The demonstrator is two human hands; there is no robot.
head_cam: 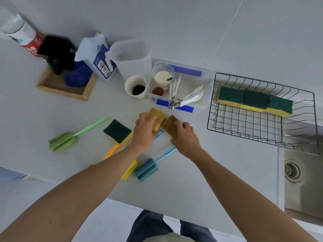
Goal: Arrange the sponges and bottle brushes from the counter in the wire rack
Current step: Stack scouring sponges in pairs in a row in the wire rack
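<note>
My left hand [145,131] grips a yellow sponge [158,117] on the counter. Right beside it my right hand [186,138] closes on a brownish sponge [170,124]. A green-topped sponge [118,131] lies to their left. A green bottle brush [63,139] lies further left, a blue bottle brush [146,169] below my hands, and an orange-handled yellow brush [111,151] is partly hidden under my left arm. The black wire rack [262,135] at the right holds three green-and-yellow sponges [255,101] in a row along its back.
A clear plastic box [207,88] with tongs and a cup sits behind my hands, a paper cup [135,81] to its left. A wooden tray [64,89], a carton and a spray can stand at the back left. A steel sink [302,186] lies under the rack.
</note>
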